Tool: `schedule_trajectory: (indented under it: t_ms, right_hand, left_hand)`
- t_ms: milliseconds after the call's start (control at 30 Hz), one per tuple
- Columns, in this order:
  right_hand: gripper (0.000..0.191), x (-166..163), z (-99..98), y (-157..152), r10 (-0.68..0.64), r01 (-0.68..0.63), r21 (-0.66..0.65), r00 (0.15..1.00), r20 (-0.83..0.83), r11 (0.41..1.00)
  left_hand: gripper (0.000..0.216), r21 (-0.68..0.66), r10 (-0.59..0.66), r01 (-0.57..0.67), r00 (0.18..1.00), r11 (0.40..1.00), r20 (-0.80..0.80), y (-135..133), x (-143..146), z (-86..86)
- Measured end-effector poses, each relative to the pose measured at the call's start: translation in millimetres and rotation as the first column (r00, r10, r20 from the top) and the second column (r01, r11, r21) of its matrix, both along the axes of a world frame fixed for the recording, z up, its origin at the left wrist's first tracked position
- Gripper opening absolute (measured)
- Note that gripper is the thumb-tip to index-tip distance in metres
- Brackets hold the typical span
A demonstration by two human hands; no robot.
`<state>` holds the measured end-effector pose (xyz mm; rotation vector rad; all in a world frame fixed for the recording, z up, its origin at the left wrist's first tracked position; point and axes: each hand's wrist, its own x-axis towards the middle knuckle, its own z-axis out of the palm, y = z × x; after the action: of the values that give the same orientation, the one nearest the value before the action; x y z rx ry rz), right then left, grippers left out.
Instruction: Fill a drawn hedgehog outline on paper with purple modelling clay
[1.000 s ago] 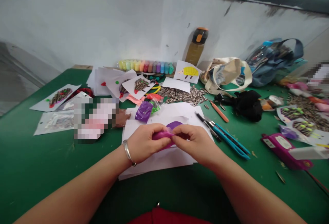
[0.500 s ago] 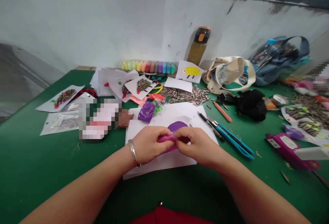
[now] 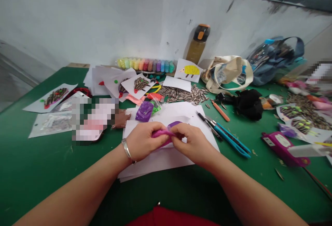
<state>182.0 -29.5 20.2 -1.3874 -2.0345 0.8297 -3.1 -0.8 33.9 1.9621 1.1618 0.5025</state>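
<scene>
Above a stack of white paper (image 3: 158, 160), my left hand (image 3: 141, 139) is closed around a pink modelling clay packet (image 3: 166, 133), with thumb and fingers along its side. My right hand (image 3: 193, 143) pinches the packet's right end, fingertips touching those of the left. Part of the packet is hidden by my fingers. Just behind them, a flat purple clay shape (image 3: 174, 124) shows on the paper, partly covered by my right hand. A purple clay packet (image 3: 144, 111) lies beyond my left hand, beside a green one (image 3: 156, 105).
Sunflower seeds (image 3: 181, 95) lie in a pile behind the paper. To the right are a blue-handled tool (image 3: 233, 141), pens (image 3: 207, 120), an orange stick (image 3: 220, 111) and a magenta device (image 3: 282, 146). A bottle (image 3: 197, 44), bags (image 3: 228, 74) and seed-covered hedgehog pictures (image 3: 140, 85) stand or lie around.
The whole view has shifted a little, so things appear further left. My right hand has tilted slightly at the packet's end; both hands keep their hold.
</scene>
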Motion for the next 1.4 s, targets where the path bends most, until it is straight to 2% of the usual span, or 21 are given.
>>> schedule_trajectory:
  t_ms: [100, 400, 633, 767, 967, 1167, 1400]
  right_hand:
    - [0.011, 0, 2.6, -1, 0.005, -0.005, -0.033, 1.000, -0.006, 0.999]
    - [0.011, -1, 4.2, -1, -0.004, 0.004, 0.001, 0.997, 0.074, 1.000]
    - [0.013, 1, 0.2, 0, 0.002, -0.008, -0.111, 0.999, -0.052, 0.994]
    - [0.015, 2, -0.5, 0, -0.011, 0.001, -0.100, 0.996, -0.093, 0.995]
    - [0.013, 0, -1.3, -1, -0.069, 0.068, -0.038, 0.998, -0.016, 0.997]
    - [0.015, -1, -8.7, 0, -0.113, 0.098, -0.155, 0.989, -0.090, 0.983]
    - [0.017, 1, -5.4, 1, -0.111, 0.101, -0.139, 0.992, -0.067, 0.985]
  left_hand:
    - [0.017, -0.014, -0.001, 0.001, 1.000, 1.000, 0.010, 0, -1, 1.1]
    - [0.020, -0.018, -0.024, 0.024, 1.000, 1.000, -0.009, -3, 0, 0.3]
    - [0.020, -0.025, -0.008, 0.008, 1.000, 1.000, -0.018, -1, -1, -0.5]
    - [0.017, -0.034, -0.010, 0.010, 1.000, 0.999, -0.011, -2, -2, 0.4]
    - [0.016, 0.015, -0.009, 0.009, 0.999, 1.000, -0.041, -3, 1, -0.6]
    - [0.018, 0.117, 0.017, -0.007, 0.996, 0.993, -0.083, -3, 1, -3.1]
    - [0.016, 0.134, 0.025, -0.017, 0.998, 0.991, -0.056, -5, 2, -1.8]
